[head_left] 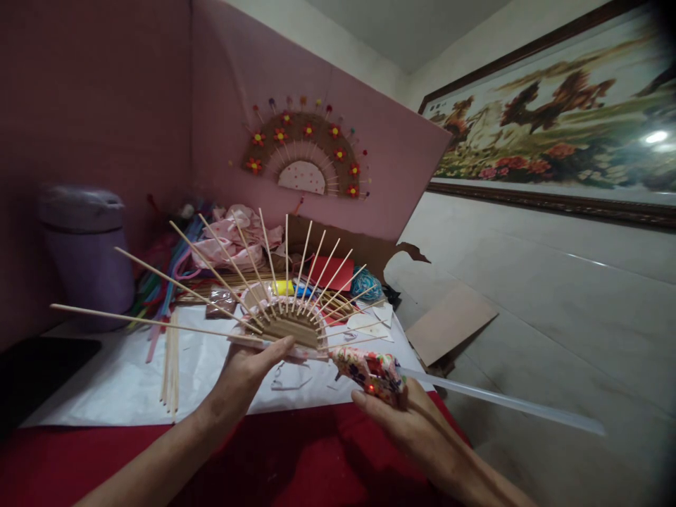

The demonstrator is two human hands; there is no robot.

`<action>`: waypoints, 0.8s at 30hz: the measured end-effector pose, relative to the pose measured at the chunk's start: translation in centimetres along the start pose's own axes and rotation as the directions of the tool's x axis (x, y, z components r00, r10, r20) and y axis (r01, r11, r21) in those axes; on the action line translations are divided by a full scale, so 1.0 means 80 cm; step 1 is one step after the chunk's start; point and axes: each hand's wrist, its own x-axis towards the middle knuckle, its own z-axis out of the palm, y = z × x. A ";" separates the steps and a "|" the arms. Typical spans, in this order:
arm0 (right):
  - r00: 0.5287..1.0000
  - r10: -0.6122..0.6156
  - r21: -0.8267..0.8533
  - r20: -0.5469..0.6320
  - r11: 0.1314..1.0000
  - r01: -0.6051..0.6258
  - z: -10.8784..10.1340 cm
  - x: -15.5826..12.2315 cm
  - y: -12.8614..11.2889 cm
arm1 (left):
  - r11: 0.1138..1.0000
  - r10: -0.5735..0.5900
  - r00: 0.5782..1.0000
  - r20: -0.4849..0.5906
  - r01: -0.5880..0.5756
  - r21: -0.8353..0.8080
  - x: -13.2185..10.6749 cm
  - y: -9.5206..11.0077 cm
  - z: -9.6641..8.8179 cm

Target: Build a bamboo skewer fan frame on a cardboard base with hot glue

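My left hand (252, 370) grips the lower edge of a half-round cardboard piece (293, 329), its thumb lying over the front. Thin wooden sticks (240, 250) fan out from the cardboard, and a pale pink trim follows its curved rim. In my right hand (391, 408) is a flower-patterned glue gun (370, 370) with a small red light on. Its nozzle points left, at the lower right corner of the cardboard; whether it touches cannot be told. A long clear glue stick (507, 403) sticks out of the gun's back end.
Loose wooden sticks (170, 366) lie on the white sheet (116, 380). Behind are pink fabric (235, 236), blue yarn (365, 282) and red paper (332, 273). A purple tumbler (87, 260) stands left. A decorated fan (303, 151) hangs on the pink board (380, 141).
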 end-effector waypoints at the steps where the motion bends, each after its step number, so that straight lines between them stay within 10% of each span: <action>1: 1.000 -0.007 0.007 0.010 1.000 0.007 0.000 -0.001 -0.001 | 1.000 -0.005 1.000 -0.004 0.005 0.000 0.000 0.000 0.000; 24: 0.997 0.070 0.014 -0.040 0.997 -0.069 0.006 -0.001 -0.002 | 0.999 -0.029 0.999 -0.017 0.030 0.033 -0.003 0.010 0.003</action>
